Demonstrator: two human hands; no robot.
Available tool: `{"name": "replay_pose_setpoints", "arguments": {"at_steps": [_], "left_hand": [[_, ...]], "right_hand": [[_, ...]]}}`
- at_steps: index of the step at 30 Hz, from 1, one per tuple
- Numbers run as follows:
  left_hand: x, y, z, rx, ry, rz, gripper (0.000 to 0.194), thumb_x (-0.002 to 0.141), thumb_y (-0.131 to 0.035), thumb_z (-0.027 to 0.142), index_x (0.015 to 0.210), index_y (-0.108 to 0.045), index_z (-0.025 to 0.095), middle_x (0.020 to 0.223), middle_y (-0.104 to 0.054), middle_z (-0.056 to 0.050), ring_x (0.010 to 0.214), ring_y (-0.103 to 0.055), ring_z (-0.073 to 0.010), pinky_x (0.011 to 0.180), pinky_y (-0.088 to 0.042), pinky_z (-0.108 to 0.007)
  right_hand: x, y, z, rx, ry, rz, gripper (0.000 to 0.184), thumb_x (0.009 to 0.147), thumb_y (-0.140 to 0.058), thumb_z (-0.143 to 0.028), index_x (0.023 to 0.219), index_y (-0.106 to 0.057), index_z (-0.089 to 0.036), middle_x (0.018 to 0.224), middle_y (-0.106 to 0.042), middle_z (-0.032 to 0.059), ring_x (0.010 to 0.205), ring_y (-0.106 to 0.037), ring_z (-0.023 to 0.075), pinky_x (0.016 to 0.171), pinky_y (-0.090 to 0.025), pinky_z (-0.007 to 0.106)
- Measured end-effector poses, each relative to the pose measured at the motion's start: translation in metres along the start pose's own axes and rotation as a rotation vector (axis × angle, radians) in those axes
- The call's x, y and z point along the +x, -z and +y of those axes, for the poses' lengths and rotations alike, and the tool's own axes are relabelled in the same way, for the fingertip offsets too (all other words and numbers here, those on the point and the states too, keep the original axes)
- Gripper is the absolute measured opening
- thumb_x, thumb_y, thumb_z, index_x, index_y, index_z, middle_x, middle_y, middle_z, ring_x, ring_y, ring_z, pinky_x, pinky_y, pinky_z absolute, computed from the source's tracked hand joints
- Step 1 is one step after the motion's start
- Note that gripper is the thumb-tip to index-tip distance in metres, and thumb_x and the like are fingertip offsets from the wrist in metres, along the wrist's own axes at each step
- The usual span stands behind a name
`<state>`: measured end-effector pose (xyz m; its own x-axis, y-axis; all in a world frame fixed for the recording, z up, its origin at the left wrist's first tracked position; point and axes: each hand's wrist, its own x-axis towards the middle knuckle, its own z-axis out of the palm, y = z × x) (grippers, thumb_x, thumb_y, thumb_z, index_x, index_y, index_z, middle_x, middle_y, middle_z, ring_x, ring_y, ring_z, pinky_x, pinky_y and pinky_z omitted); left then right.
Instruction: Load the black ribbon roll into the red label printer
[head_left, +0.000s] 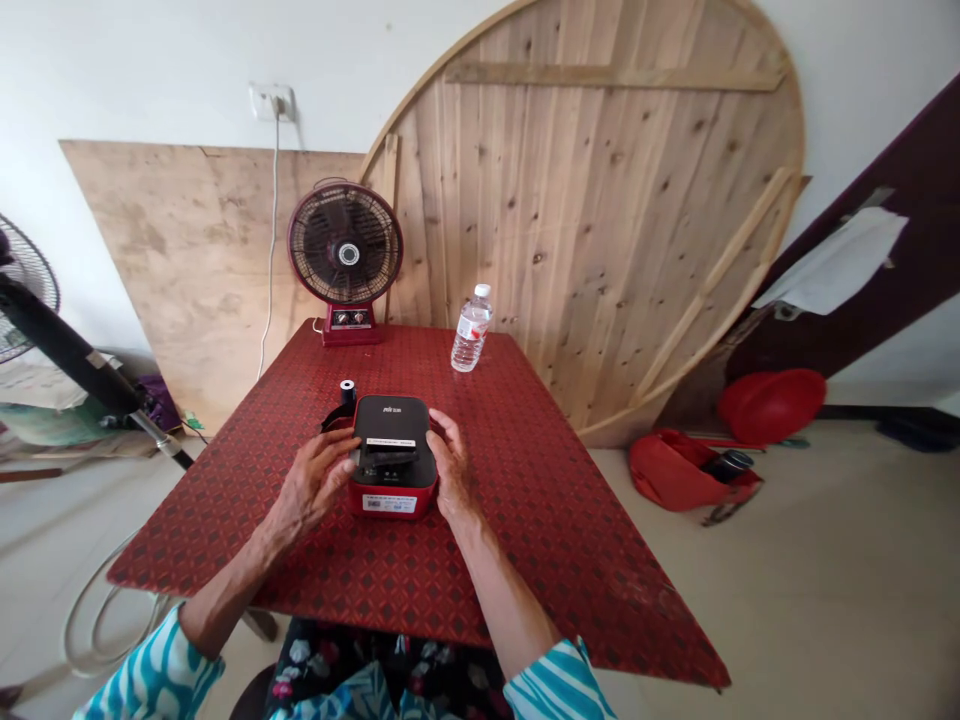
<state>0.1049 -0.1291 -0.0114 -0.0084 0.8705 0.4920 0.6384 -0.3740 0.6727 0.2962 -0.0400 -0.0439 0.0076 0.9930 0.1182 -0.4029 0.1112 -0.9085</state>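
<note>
On the red patterned table in front of me sits a small red-and-black box (397, 421). Its black top carries white lettering, a white strip and a darker bar below it. A white printed label is stuck on the red front side. My left hand (315, 478) has its fingertips against the box's left side, fingers slightly bent. Against the right side rests my right hand (451, 465), thumb near the top edge and fingers along the side. Just behind the box at the left stands a small white-topped roll (347, 391), with something black and curved beside it, partly hidden.
A clear water bottle (470, 330) and a dark red fan (346, 250) stand toward the back of the table (517, 480). A large round wooden board (600, 200) leans on the wall. Right of the table, a red bag (667, 475) lies on the floor.
</note>
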Motion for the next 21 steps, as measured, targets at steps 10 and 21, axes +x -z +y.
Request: {"name": "replay_pose_setpoints", "arguments": {"at_steps": [10,21], "left_hand": [[0.015,-0.017,-0.010,-0.863,0.586,0.035,0.059,0.067,-0.077,0.034,0.122,-0.061,0.018,0.122,-0.067,-0.012,0.118,-0.058,-0.0323,0.100,-0.044,-0.043],[0.022,-0.014,-0.013,-0.911,0.629,-0.105,0.067,0.066,-0.069,0.025,0.131,-0.053,0.020,0.131,-0.061,-0.012,0.114,-0.060,-0.0301,0.089,-0.049,-0.038]], "right_hand": [[-0.007,0.006,0.034,0.062,-0.116,0.130,0.044,0.074,-0.061,-0.053,0.108,-0.064,-0.024,0.097,-0.072,-0.0003,0.082,-0.064,0.0174,0.073,-0.047,0.030],[-0.009,0.003,0.030,0.120,-0.144,0.135,0.042,0.072,-0.064,-0.052,0.105,-0.065,-0.025,0.086,-0.071,-0.0019,0.070,-0.062,0.0154,0.066,-0.046,0.028]]}}
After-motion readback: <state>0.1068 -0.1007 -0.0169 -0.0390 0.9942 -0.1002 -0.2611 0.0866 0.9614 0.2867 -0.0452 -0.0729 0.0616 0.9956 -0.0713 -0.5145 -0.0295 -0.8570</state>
